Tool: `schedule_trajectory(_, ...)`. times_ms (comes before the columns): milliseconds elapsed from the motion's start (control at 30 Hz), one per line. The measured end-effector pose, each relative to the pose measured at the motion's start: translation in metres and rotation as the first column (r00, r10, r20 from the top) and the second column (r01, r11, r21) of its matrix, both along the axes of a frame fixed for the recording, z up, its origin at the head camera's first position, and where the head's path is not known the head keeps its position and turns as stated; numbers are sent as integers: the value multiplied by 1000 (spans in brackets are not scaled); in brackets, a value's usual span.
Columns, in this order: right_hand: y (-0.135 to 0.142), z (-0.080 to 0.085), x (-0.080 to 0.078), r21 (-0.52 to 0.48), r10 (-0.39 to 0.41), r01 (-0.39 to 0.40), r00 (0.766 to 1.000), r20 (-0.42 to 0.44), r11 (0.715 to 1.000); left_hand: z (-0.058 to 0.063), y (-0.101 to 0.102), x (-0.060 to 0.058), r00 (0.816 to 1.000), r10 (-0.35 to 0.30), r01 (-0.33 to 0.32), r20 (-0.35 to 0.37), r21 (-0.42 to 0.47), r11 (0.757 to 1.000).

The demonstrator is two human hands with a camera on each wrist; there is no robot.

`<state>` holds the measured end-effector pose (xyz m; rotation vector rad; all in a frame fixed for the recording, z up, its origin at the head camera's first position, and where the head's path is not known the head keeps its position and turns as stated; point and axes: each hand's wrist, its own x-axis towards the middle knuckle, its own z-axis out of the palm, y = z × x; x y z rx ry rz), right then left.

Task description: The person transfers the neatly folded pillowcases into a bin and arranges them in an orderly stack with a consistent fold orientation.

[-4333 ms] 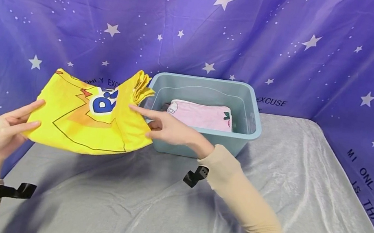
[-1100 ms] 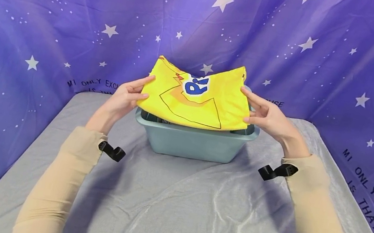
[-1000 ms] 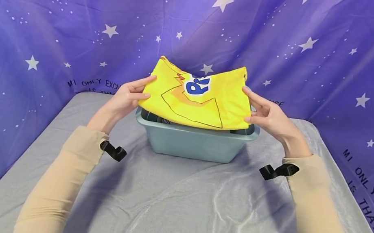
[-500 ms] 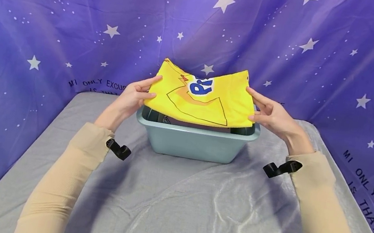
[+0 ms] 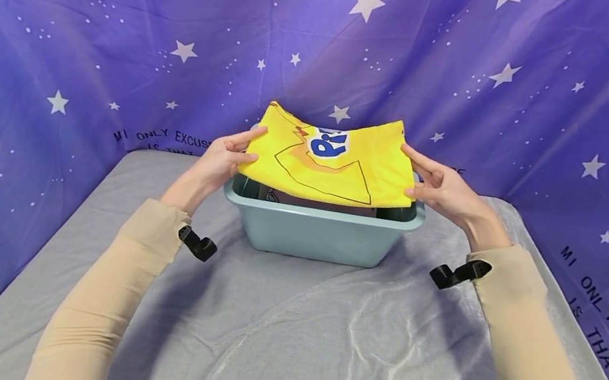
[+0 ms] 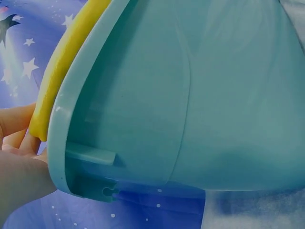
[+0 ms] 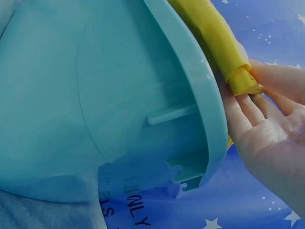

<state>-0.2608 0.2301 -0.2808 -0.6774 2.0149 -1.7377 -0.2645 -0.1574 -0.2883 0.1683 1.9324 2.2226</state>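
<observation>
A folded yellow garment point(image 5: 337, 175) with blue lettering and a cartoon outline spans the top of the blue-green plastic bin point(image 5: 312, 235). My left hand point(image 5: 221, 159) pinches its left end between thumb and fingers. The right end is gripped the same way by my right hand point(image 5: 446, 190). Between the hands the back edge sags. In the left wrist view the garment's rounded fold point(image 6: 62, 71) lies along the bin rim. In the right wrist view several layers show at the garment's end point(image 7: 243, 81), with fingers beneath. Most of the bin's inside is hidden.
Beneath the garment, a thin strip of a folded cloth point(image 5: 320, 205) shows inside the bin. The bin stands on a grey velvety cover point(image 5: 280, 334). A purple star-patterned curtain point(image 5: 219, 14) hangs close behind and along both sides.
The yellow garment has moved right from beside the bin to above it, and my right hand now holds its far end. Lately it has shifted slightly right and its back edge has dipped.
</observation>
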Motion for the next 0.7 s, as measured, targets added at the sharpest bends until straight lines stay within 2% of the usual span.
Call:
schedule_trajectory(400,0,-2,-1,15,-15,15,1000,7,1000,-4,0,0,1000,-4,4,-12,-9,1000)
schedule_trajectory(567,0,-4,-2,22,-24,23,1000,9,999,-4,2,-1,1000,18,-20,-24,-92,996)
schedule_trajectory(700,0,-5,-3,35,-22,22,1000,13,999,-7,3,-1,998,53,-60,-45,-184,981)
